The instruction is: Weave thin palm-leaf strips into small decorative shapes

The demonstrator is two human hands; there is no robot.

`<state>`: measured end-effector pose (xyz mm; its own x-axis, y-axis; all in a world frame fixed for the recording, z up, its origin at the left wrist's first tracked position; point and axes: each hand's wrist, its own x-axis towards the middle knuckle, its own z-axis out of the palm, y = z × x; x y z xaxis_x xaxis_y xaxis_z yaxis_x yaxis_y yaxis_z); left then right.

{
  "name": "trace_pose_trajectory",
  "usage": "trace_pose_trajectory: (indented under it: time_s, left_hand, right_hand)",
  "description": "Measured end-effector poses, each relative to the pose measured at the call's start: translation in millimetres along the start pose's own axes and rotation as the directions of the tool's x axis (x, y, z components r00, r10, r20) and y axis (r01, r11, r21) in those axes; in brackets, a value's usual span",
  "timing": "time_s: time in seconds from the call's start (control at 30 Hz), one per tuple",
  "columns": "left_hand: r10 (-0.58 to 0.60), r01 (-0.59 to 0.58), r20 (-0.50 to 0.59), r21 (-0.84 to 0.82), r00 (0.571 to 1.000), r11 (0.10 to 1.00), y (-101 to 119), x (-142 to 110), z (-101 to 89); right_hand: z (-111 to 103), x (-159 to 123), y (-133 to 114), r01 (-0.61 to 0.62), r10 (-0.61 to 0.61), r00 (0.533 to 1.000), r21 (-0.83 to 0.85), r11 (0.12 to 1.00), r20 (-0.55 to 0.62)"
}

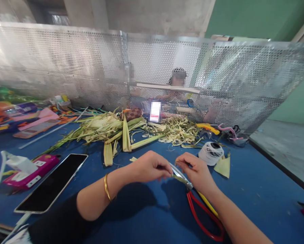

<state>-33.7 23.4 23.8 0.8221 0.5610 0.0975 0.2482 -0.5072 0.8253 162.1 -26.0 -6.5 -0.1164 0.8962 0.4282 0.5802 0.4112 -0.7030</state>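
My left hand is closed in a pinch just left of the blades of a pair of scissors with red and yellow handles. What the fingers pinch is too small to name. My right hand is closed round the scissors near the pivot, and the handles lie on the blue table below my wrist. A gold bangle sits on my left wrist. A pile of pale green leaf strips lies behind both hands.
A black phone and a pink case lie at the left. A spool of white thread and a folded leaf piece sit right of my hands. Behind a perforated metal screen sit other people. Colourful clutter fills the far left.
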Motion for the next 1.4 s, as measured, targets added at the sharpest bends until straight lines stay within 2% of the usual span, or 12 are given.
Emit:
trace_pose_trajectory:
  time_s: [0.07, 0.17, 0.27, 0.33, 0.47, 0.57, 0.63, 0.73, 0.83, 1.07, 1.23, 1.4]
  left_hand:
    - [-0.096, 0.070, -0.126, -0.193, 0.987, 0.979, 4, 2, -0.7]
    - [-0.247, 0.129, -0.328, -0.343, 0.912, 0.931, -2, 9, 1.2]
    - [-0.315, 0.201, -0.436, -0.287, 0.843, 0.937, -11, 13, 5.2]
    - [-0.292, 0.255, -0.459, -0.143, 0.839, 0.956, -15, 12, 8.0]
    - [-0.179, 0.238, -0.304, 0.170, 0.936, 0.956, -10, 5, 11.1]
    - [-0.266, 0.267, 0.028, -0.081, 0.964, 0.960, -3, 1, 9.0]
    - [-0.291, 0.315, 0.121, -0.312, 0.949, 0.897, -1, 1, 6.1]
    - [-0.362, 0.287, -0.007, -0.593, 0.932, 0.752, -2, 4, 4.3]
    - [-0.501, 0.278, -0.053, -0.780, 0.864, 0.561, -6, 8, 8.3]
    - [-0.618, 0.254, 0.017, -0.920, 0.786, 0.297, -15, 9, 21.7]
    - [-0.659, 0.305, 0.134, -0.940, 0.740, 0.151, -18, 4, 23.7]
    - [-0.665, 0.315, 0.169, -0.943, 0.728, 0.106, -21, 5, 27.1]
  right_hand:
    - [5, 1, 5, -0.109, 0.107, 0.994, 0.102, 0.989, 0.025]
    - [18, -1, 3, -0.225, 0.217, 0.974, 0.246, 0.943, 0.058]
    - [28, -6, -6, -0.265, 0.263, 0.964, 0.251, 0.931, 0.044]
    - [29, -9, -11, -0.204, 0.207, 0.978, 0.156, 0.967, -0.001]
    - [18, -8, -14, 0.048, -0.048, 0.999, -0.079, 0.996, 0.008]
    - [9, -4, -9, 0.062, -0.056, 0.995, -0.075, 0.995, 0.077]
    - [6, -1, -5, -0.041, 0.038, 0.994, 0.024, 0.999, 0.100]
    - [8, 2, -2, -0.247, 0.228, 0.967, 0.195, 0.949, 0.115]
    - [14, 0, -4, -0.256, 0.238, 0.965, 0.199, 0.946, 0.111]
    - [23, -11, -10, -0.068, 0.068, 0.998, -0.081, 0.994, 0.002]
    - [26, -12, -8, -0.094, 0.095, 0.995, -0.021, 0.995, 0.030]
    - [26, -9, -3, -0.126, 0.125, 0.986, 0.002, 0.992, 0.114]
